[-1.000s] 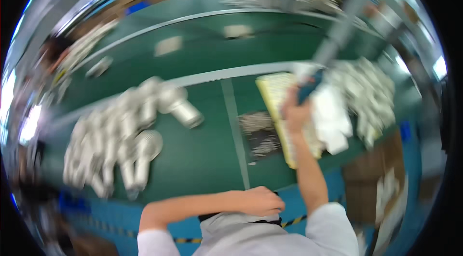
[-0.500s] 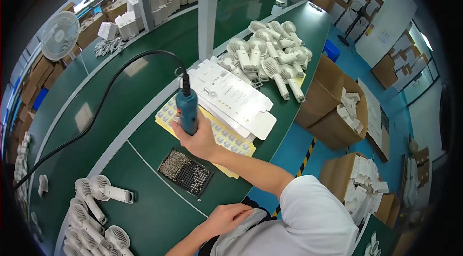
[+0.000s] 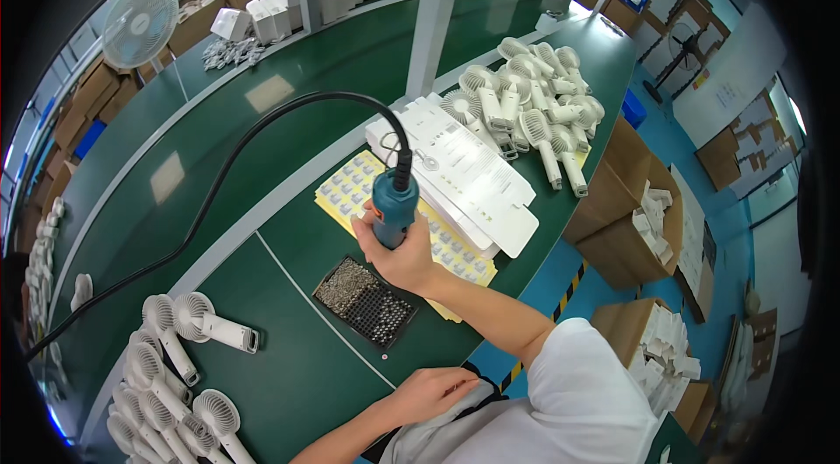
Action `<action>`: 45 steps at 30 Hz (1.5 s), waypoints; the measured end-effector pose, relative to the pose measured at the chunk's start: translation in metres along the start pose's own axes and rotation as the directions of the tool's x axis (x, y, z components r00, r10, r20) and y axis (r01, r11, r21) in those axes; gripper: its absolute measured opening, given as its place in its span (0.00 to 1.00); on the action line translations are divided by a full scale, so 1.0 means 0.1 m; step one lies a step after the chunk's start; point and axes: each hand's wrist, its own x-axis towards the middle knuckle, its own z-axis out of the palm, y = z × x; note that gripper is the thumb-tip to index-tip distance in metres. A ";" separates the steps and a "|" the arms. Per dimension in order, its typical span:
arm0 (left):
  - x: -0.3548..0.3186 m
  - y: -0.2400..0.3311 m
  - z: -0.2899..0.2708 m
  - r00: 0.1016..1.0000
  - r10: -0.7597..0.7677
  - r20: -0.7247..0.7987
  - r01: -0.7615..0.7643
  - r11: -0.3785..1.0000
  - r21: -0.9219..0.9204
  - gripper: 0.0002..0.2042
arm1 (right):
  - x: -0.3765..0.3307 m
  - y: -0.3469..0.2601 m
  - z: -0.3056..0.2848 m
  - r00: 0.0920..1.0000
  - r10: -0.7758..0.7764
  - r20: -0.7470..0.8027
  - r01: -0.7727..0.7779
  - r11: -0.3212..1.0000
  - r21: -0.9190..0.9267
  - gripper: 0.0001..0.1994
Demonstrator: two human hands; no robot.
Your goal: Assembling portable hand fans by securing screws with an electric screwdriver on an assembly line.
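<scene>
My right hand [image 3: 404, 256] is wrapped round a teal electric screwdriver [image 3: 394, 212], held above the table with a black cable rising from its top. Its tip is hidden behind the hand. Beneath and nearer lies a black screw tray [image 3: 366, 301] with many small metal screws in its holes and heaped at one end. My left hand [image 3: 437, 394] rests at the table's near edge by my lap, fingers loosely stretched and nothing in them. White handheld fans [image 3: 214, 325] lie in a group at the left, near a small loose piece [image 3: 384, 357] beside the tray.
Yellow sheets of small parts [image 3: 352, 188] lie under white printed card [image 3: 464, 168]. A pile of white fans [image 3: 529, 97] stands beyond. A grey post [image 3: 435, 18] rises from the table. Cardboard boxes [image 3: 626, 193] are on the floor at right. The black cable [image 3: 219, 175] arcs across the left.
The view has swung, so the scene sits farther right. My right hand and the screwdriver have moved slightly right and nearer relative to the tray. My left hand stays at the edge.
</scene>
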 end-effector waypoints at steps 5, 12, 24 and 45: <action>-0.05 -0.12 0.04 0.990 0.036 -0.133 -0.033 0.999 0.029 0.08 | -0.12 0.22 0.06 1.000 0.014 -0.010 -0.013 0.995 0.101 0.13; -0.01 -0.24 0.05 0.988 0.144 -0.052 -0.147 0.988 -0.044 0.11 | -0.02 -0.04 -0.02 0.991 0.114 -0.076 -0.109 0.992 0.059 0.13; -0.05 -0.26 0.15 0.971 0.232 -0.054 -0.232 0.973 0.018 0.11 | -0.01 -0.20 0.10 0.998 0.028 -0.059 -0.030 0.998 -0.049 0.12; -0.07 0.40 -0.12 0.932 0.355 -0.079 -0.355 0.935 0.012 0.12 | -0.04 -0.13 0.10 0.999 0.004 -0.033 -0.005 1.000 -0.019 0.11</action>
